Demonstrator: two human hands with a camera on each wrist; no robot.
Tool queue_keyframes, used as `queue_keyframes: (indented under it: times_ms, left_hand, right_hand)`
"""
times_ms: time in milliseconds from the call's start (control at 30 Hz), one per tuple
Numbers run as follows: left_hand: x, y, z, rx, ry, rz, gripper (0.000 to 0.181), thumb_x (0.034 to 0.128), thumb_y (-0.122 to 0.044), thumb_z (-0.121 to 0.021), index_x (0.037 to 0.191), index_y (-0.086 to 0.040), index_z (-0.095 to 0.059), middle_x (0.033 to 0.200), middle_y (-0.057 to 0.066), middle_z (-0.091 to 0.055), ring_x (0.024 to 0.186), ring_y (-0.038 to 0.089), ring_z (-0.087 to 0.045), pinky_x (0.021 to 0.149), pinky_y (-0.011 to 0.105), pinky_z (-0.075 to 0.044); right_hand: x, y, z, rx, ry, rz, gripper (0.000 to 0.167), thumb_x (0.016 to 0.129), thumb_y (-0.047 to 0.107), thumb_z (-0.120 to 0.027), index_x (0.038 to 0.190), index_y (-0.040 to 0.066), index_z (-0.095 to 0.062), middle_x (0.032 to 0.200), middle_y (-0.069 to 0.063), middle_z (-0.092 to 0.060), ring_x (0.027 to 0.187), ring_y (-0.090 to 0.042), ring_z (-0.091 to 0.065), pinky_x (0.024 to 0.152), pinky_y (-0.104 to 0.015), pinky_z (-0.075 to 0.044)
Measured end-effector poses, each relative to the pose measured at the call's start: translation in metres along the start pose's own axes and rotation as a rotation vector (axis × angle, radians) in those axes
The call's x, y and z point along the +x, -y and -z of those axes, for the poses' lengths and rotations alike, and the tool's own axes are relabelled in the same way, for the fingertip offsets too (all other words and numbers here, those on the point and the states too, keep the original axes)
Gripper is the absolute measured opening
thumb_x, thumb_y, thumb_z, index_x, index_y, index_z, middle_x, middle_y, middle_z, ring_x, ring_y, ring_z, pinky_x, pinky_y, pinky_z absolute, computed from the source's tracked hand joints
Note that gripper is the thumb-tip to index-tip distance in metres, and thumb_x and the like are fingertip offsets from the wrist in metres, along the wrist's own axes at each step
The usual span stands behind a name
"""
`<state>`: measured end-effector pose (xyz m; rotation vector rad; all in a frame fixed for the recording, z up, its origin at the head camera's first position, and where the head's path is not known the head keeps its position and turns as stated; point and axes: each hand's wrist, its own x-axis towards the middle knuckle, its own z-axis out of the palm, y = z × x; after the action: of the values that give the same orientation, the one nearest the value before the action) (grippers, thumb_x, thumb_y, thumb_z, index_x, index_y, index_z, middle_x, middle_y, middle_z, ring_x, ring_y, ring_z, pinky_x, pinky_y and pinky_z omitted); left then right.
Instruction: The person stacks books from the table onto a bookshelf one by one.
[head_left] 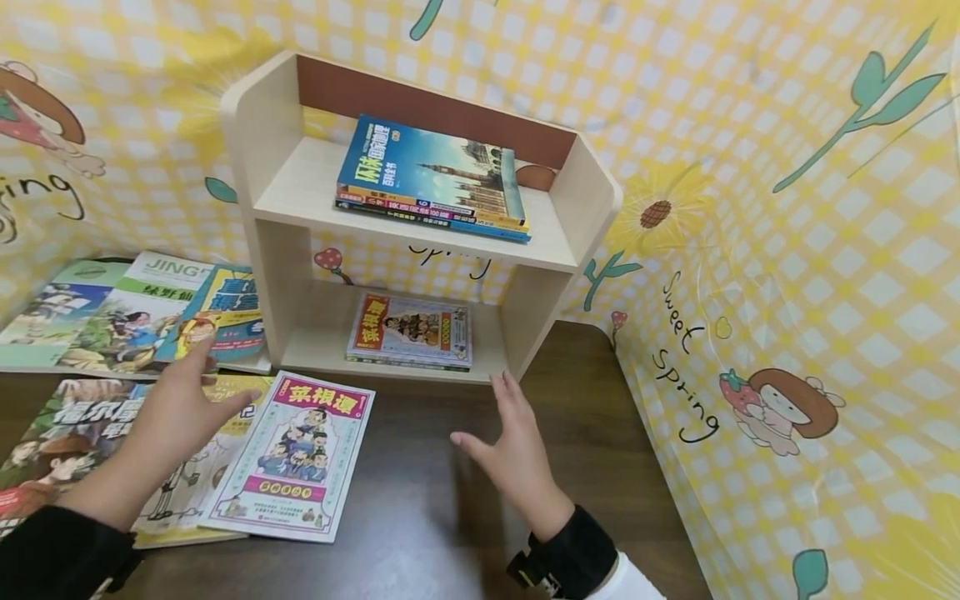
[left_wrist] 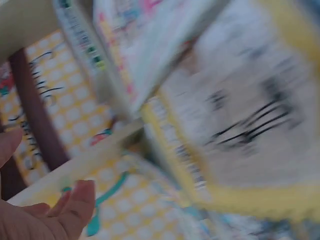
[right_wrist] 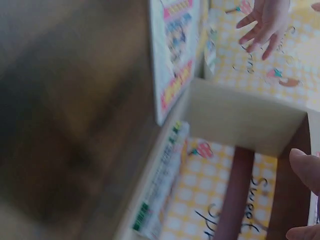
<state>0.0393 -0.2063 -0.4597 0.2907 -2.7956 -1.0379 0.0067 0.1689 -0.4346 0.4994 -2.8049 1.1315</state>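
Observation:
My left hand [head_left: 172, 417] hovers over the books at the left, thumb and fingers spread, holding nothing. Closest to its thumb is a white book with a pink title band [head_left: 307, 454], lying partly on a yellow-covered book [head_left: 180, 492]. My right hand [head_left: 517, 454] is held above the dark table in front of the shelf's right side, fingers extended and nothing in them. A pale two-tier bookshelf [head_left: 277, 283] stands ahead. Its upper tier carries a stack of books with a clock tower cover [head_left: 435, 171]; a thinner stack with a red title [head_left: 411, 329] lies on the lower tier.
Left of the shelf lie overlapping books, including a green-and-white one [head_left: 135, 317] and a blue one [head_left: 228, 308]. A book with a cartoon figure in a brown hat [head_left: 67, 450] is nearer. Yellow checked cloth [head_left: 787, 208] lines the back and right of the dark table [head_left: 420, 492].

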Motion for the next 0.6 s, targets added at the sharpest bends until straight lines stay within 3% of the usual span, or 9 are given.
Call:
queue_keyframes:
  times_ms: [100,233,467,600]
  left_hand:
    - [-0.003,0.015,-0.013,0.034,0.06,0.054,0.112,0.0843,-0.045,-0.071,0.148,0.013,0.0,0.131,0.048,-0.031,0.112,0.063,-0.038,0.08,0.068,-0.043]
    - [-0.007,0.025,-0.028,0.077,0.135,0.135,0.12,0.0785,-0.052,-0.074,0.146,0.017,-0.003,0.13,0.051,-0.026,0.114,0.065,-0.033,0.085,0.07,-0.039]
    - [-0.01,0.024,-0.049,0.166,0.281,0.243,0.127,0.0721,-0.063,-0.074,0.144,0.019,-0.009,0.134,0.049,-0.023,0.121,0.064,-0.029,0.088,0.07,-0.039]
    - [-0.013,0.021,-0.057,0.214,0.295,0.303,0.13,0.067,-0.066,-0.076,0.143,0.02,-0.014,0.129,0.05,-0.025,0.116,0.064,-0.033,0.08,0.07,-0.043]
  right_hand:
    - [-0.011,-0.004,-0.01,-0.01,0.035,-0.001,0.088,0.08,0.032,-0.079,0.151,0.009,-0.032,0.158,-0.016,-0.022,0.141,-0.039,-0.026,0.106,-0.056,-0.036]
    - [-0.024,-0.008,-0.023,-0.001,0.072,-0.004,0.088,0.08,0.032,-0.079,0.15,0.009,-0.032,0.158,-0.016,-0.022,0.14,-0.04,-0.027,0.104,-0.057,-0.037]
    - [-0.04,-0.016,-0.047,0.016,0.118,-0.063,0.09,0.078,0.032,-0.081,0.15,0.01,-0.032,0.157,-0.016,-0.023,0.14,-0.041,-0.028,0.102,-0.058,-0.039]
    - [-0.044,-0.02,-0.059,0.013,0.132,-0.091,0.092,0.076,0.033,-0.083,0.15,0.01,-0.033,0.157,-0.018,-0.024,0.139,-0.042,-0.028,0.101,-0.061,-0.038]
